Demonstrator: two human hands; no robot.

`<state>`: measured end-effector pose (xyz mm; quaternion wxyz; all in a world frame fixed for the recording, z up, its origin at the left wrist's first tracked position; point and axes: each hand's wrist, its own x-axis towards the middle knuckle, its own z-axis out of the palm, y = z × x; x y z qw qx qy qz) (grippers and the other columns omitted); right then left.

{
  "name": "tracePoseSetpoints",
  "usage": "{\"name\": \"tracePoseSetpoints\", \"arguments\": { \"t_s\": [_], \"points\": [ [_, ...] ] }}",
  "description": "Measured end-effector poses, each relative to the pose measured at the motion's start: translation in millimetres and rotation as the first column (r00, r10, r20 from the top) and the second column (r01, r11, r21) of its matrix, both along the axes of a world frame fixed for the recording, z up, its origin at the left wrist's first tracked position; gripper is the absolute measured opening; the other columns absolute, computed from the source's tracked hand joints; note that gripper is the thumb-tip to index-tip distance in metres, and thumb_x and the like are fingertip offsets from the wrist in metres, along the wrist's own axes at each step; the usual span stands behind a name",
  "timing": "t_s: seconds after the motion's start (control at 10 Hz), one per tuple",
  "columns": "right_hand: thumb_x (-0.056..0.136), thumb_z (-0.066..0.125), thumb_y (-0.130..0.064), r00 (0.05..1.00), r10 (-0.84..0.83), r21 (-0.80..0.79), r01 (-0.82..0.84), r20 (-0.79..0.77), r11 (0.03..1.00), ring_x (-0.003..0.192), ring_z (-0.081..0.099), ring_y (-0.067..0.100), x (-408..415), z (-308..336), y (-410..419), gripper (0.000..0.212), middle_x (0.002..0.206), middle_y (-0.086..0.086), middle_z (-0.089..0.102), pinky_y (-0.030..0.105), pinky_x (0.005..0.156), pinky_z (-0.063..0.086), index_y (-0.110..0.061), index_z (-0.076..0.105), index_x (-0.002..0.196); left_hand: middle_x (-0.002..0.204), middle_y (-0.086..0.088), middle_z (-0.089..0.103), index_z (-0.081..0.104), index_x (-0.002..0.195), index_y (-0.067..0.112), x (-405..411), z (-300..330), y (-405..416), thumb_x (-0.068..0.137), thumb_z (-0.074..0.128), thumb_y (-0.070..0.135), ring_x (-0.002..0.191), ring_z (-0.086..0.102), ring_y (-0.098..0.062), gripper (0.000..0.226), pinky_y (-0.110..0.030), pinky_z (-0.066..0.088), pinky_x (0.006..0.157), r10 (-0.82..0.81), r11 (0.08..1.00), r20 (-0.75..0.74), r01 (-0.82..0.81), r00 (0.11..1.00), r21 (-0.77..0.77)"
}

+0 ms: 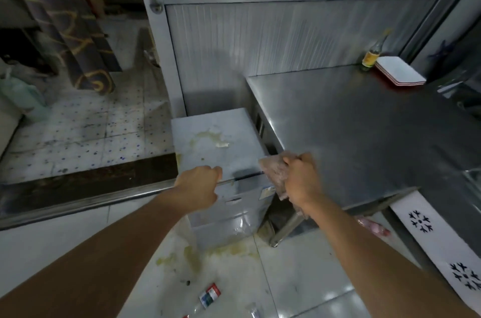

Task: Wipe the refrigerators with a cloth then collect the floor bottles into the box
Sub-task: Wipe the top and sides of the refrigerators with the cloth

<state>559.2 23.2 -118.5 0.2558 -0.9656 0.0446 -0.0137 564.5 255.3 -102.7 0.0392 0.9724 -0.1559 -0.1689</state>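
Single view, head-worn, wide-angle. Looks forward and steeply down from standing height. Both forearms enter from the bottom edge; left hand and right hand sit near frame centre, close to the lens. Small grey refrigerator directly below centre, steel worktop to the right, tiled floor along the bottom. Edges bend from lens distortion. No second view.

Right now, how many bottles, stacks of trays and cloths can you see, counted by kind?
Bottles standing on the steel counter: 1
Bottles lying on the floor: 2, one with a red, white and blue label, one clear and cut off by the frame
Stacks of trays: 1
Cloths: 1, gripped by the right hand
Total: 5
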Motion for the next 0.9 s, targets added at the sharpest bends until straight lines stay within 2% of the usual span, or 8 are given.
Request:
{"name": "tracePoseSetpoints", "arguments": {
  "t_s": [0.1, 0.2, 0.3, 0.4, 0.5, 0.7, 0.8, 0.9],
  "points": [
    [0.093, 0.042, -0.021, 0.997, -0.062, 0.041, 0.060, 0.049, 0.997, 0.091, 0.060, 0.023, -15, 3, 34, 0.010, 0.104, 0.011, 0.056, 0.040, 0.071, 0.051, -0.017, 0.048, 0.100, 0.121, -0.006, 0.052, 0.043, 0.125, 0.017, 6, 3, 40, 0.086, 0.056, 0.026, 0.108, 0.053, -0.024, 0.042, -0.037, 0.049, 0.085, -0.036, 0.999, -0.038, 0.036, 0.999, 0.003],
    [0.097, 0.046, -0.032, 0.994, -0.091, 0.065, 0.087, 0.056, 0.994, 0.083, 0.058, 0.017, -26, 4, 63, 0.013, 0.092, 0.005, 0.055, 0.037, 0.070, 0.050, -0.020, 0.049, 0.095, 0.122, -0.007, 0.051, 0.042, 0.126, 0.016, 14, 2, 68, 0.087, 0.056, 0.026, 0.106, 0.054, -0.024, 0.043, -0.038, 0.050, 0.085, -0.034, 0.999, -0.068, 0.033, 0.997, -0.022],
    [0.095, 0.047, -0.032, 0.990, -0.143, 0.183, 0.143, -0.012, 0.973, 0.098, 0.059, 0.024, -20, 6, 80, 0.018, 0.109, 0.009, 0.055, 0.043, 0.084, 0.052, -0.020, 0.052, 0.108, 0.123, -0.008, 0.050, 0.040, 0.128, 0.016, 23, -4, 77, 0.088, 0.056, 0.027, 0.107, 0.053, -0.023, 0.045, -0.039, 0.049, 0.087, -0.040, 0.998, -0.094, 0.035, 0.995, -0.052],
    [0.089, 0.051, -0.005, 0.993, -0.089, -0.010, 0.088, -0.078, 0.996, 0.114, 0.046, 0.034, -4, -6, 78, 0.042, 0.129, 0.018, 0.042, 0.042, 0.097, 0.042, -0.012, 0.050, 0.131, 0.125, -0.007, 0.049, 0.040, 0.129, 0.016, 35, -11, 77, 0.088, 0.055, 0.027, 0.109, 0.052, -0.023, 0.045, -0.038, 0.048, 0.089, -0.046, 0.997, -0.112, 0.038, 0.993, -0.069],
    [0.087, 0.050, 0.001, 0.990, -0.118, 0.024, 0.120, -0.080, 0.992, 0.118, 0.043, 0.036, 18, -13, 76, 0.048, 0.132, 0.021, 0.039, 0.042, 0.098, 0.040, -0.010, 0.049, 0.134, 0.126, -0.006, 0.049, 0.040, 0.128, 0.017, 51, -18, 74, 0.088, 0.055, 0.025, 0.111, 0.052, -0.024, 0.045, -0.038, 0.047, 0.089, -0.041, 0.997, -0.111, 0.033, 0.993, -0.071],
    [0.094, 0.051, -0.008, 0.998, -0.054, 0.047, 0.056, -0.040, 0.997, 0.118, 0.047, 0.026, 82, -48, 74, 0.040, 0.132, 0.015, 0.043, 0.028, 0.100, 0.043, -0.012, 0.050, 0.134, 0.123, -0.008, 0.055, 0.042, 0.127, 0.016, 95, -55, 56, 0.087, 0.053, 0.020, 0.109, 0.055, -0.026, 0.041, -0.035, 0.048, 0.087, 0.025, 0.990, -0.094, -0.038, 0.995, -0.136],
    [0.094, 0.053, -0.007, 0.999, -0.038, 0.130, 0.041, -0.024, 0.991, 0.120, 0.047, 0.024, 102, -63, 77, 0.044, 0.135, 0.013, 0.039, 0.025, 0.101, 0.043, -0.012, 0.047, 0.137, 0.123, -0.007, 0.056, 0.040, 0.132, 0.018, 123, -77, 39, 0.091, 0.052, 0.021, 0.107, 0.056, -0.025, 0.043, -0.033, 0.047, 0.090, 0.146, 0.926, -0.195, -0.203, 0.970, -0.317],
    [0.093, 0.052, -0.002, 0.999, -0.027, 0.219, 0.034, -0.037, 0.975, 0.119, 0.047, 0.016, 113, -73, 77, 0.048, 0.135, 0.009, 0.037, 0.015, 0.099, 0.038, -0.012, 0.045, 0.139, 0.120, -0.009, 0.057, 0.039, 0.133, 0.020, 154, -87, 20, 0.096, 0.045, 0.028, 0.104, 0.057, -0.026, 0.038, -0.031, 0.046, 0.084, 0.294, 0.711, -0.405, -0.482, 0.866, -0.512]
  ]
}}
